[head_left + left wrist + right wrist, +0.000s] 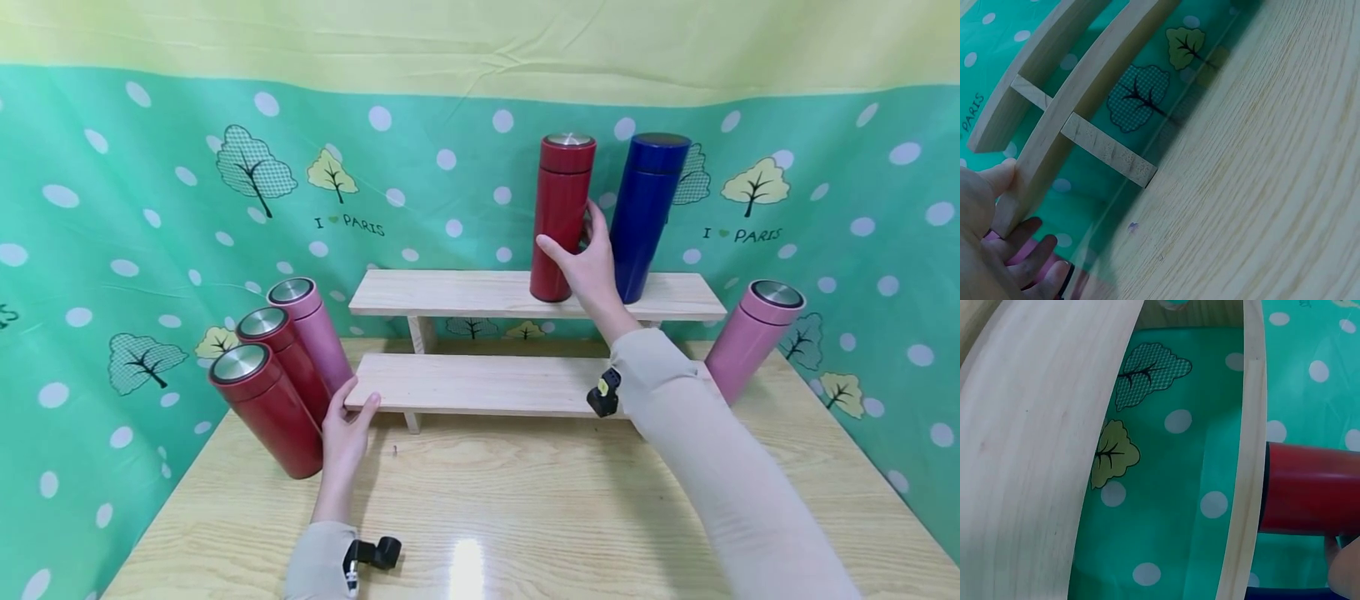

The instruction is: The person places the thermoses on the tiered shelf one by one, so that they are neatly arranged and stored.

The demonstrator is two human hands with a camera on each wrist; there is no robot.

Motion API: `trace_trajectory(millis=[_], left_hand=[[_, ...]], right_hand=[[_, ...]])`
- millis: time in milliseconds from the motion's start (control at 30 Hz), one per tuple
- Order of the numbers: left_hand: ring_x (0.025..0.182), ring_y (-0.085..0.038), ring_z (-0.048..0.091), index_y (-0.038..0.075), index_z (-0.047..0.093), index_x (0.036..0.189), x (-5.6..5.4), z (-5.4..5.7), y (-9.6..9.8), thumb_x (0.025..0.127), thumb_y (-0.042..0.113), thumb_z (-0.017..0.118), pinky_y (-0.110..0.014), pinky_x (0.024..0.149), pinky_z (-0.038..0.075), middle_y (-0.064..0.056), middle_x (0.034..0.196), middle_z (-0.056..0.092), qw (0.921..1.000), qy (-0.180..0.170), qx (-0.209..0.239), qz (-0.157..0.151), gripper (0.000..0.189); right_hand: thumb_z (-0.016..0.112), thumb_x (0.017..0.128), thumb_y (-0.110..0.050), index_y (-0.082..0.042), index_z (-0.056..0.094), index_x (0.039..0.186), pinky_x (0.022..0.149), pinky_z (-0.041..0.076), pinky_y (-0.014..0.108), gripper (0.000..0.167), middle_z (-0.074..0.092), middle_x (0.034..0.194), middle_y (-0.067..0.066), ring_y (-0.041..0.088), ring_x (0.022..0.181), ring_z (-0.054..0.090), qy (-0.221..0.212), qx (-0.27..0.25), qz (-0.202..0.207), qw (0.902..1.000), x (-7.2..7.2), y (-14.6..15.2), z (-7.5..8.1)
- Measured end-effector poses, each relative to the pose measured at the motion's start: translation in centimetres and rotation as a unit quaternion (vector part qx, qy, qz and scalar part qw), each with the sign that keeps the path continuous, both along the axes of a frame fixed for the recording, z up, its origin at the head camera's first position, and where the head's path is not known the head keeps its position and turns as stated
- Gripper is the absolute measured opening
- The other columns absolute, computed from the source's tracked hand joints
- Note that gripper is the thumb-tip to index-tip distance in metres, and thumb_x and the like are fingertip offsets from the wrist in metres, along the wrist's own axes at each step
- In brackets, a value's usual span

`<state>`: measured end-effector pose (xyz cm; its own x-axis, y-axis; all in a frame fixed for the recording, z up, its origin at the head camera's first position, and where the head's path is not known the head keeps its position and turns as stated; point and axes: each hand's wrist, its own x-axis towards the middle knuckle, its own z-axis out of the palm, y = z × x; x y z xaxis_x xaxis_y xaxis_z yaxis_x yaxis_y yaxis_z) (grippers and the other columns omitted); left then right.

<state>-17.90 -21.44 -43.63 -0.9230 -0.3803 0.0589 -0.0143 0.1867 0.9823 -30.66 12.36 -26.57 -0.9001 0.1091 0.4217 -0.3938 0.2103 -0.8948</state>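
On the upper board (450, 292) of a two-step wooden shelf stands a red thermos (558, 225), upright. My right hand (592, 262) grips its lower half, thumb on the front and fingers round the right side. Just right of it, a blue thermos (648, 217) stands on the same board. At the left end of the lower board (480, 383), my left hand (348, 425) holds the corner between thumb and fingers. The left wrist view shows the left thumb (1002, 178) on the board's edge and the fingers beneath. Only the lower part of the red thermos (1310, 489) shows in the right wrist view.
Left of the shelf, two red thermoses (266, 408) and a pink thermos (311, 333) stand close together on the wooden table (480, 492). Another pink thermos (753, 342) is at the shelf's right end. A green dotted cloth (450, 192) hangs behind and along the sides.
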Motion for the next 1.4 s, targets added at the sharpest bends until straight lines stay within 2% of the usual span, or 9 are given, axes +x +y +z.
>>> trace_trajectory(millis=[233, 500, 633, 800, 933, 1133, 1400], left_hand=[[0.124, -0.033, 0.050, 0.004, 0.039, 0.150, 0.0, 0.0, 0.0, 0.098, 0.018, 0.064, -0.007, 0.081, 0.039, -0.027, 0.146, 0.044, 1.0000, 0.005, 0.003, 0.002, 0.058], [0.122, -0.031, 0.051, 0.004, 0.040, 0.149, -0.1, 0.1, 0.0, 0.098, 0.018, 0.064, -0.007, 0.082, 0.040, -0.025, 0.145, 0.045, 1.0000, 0.009, -0.001, 0.004, 0.058], [0.125, -0.031, 0.049, 0.004, 0.039, 0.150, 0.0, 0.2, 0.0, 0.099, 0.020, 0.064, -0.010, 0.084, 0.039, -0.025, 0.147, 0.043, 1.0000, 0.005, -0.001, 0.000, 0.060], [0.125, -0.031, 0.049, 0.005, 0.037, 0.151, 0.1, 0.3, -0.1, 0.099, 0.021, 0.063, -0.012, 0.085, 0.039, -0.026, 0.147, 0.043, 1.0000, -0.001, 0.000, 0.000, 0.061], [0.123, -0.032, 0.050, 0.005, 0.037, 0.151, 0.1, 0.3, 0.0, 0.099, 0.021, 0.063, -0.010, 0.083, 0.039, -0.026, 0.146, 0.044, 1.0000, -0.001, -0.001, 0.000, 0.060], [0.123, -0.032, 0.051, 0.004, 0.038, 0.151, -0.1, 0.3, 0.1, 0.099, 0.020, 0.063, -0.010, 0.083, 0.039, -0.027, 0.144, 0.045, 1.0000, 0.003, 0.002, -0.001, 0.060], [0.124, -0.033, 0.050, 0.004, 0.037, 0.151, -0.1, 0.1, 0.1, 0.099, 0.020, 0.063, -0.008, 0.082, 0.039, -0.028, 0.144, 0.046, 1.0000, 0.002, 0.005, -0.001, 0.061]], right_hand=[[0.074, 0.090, -0.030, -0.018, 0.022, 0.157, 0.115, 0.029, 0.038, 0.086, 0.033, 0.158, 0.002, 0.014, 0.142, 0.033, 0.020, -0.028, -0.016, 0.9993, 1.9, 0.0, -0.6], [0.073, 0.091, -0.022, -0.013, 0.027, 0.156, 0.115, 0.028, 0.032, 0.079, 0.039, 0.154, 0.006, 0.014, 0.140, 0.036, 0.054, -0.075, -0.004, 0.9957, 4.4, 0.6, -0.8], [0.071, 0.093, -0.016, -0.012, 0.029, 0.155, 0.115, 0.028, 0.035, 0.075, 0.043, 0.151, 0.005, 0.014, 0.139, 0.038, 0.065, -0.086, 0.006, 0.9942, 5.9, 1.5, -1.3], [0.069, 0.093, -0.006, -0.006, 0.033, 0.152, 0.115, 0.029, 0.040, 0.070, 0.047, 0.149, 0.012, 0.018, 0.137, 0.042, 0.093, -0.109, 0.007, 0.9896, 8.1, 2.8, -2.6], [0.067, 0.092, -0.001, -0.006, 0.035, 0.152, 0.114, 0.029, 0.040, 0.068, 0.047, 0.148, 0.014, 0.019, 0.136, 0.043, 0.092, -0.125, 0.004, 0.9878, 10.1, 4.2, -3.7], [0.064, 0.092, 0.006, -0.007, 0.037, 0.151, 0.112, 0.034, 0.035, 0.066, 0.047, 0.147, 0.019, 0.022, 0.134, 0.046, 0.065, -0.156, 0.002, 0.9857, 12.6, 6.4, -4.8], [0.065, 0.090, 0.010, -0.005, 0.040, 0.149, 0.107, 0.038, 0.024, 0.066, 0.053, 0.143, 0.011, 0.016, 0.129, 0.050, 0.064, -0.090, -0.030, 0.9934, 14.6, 9.5, -6.6]])
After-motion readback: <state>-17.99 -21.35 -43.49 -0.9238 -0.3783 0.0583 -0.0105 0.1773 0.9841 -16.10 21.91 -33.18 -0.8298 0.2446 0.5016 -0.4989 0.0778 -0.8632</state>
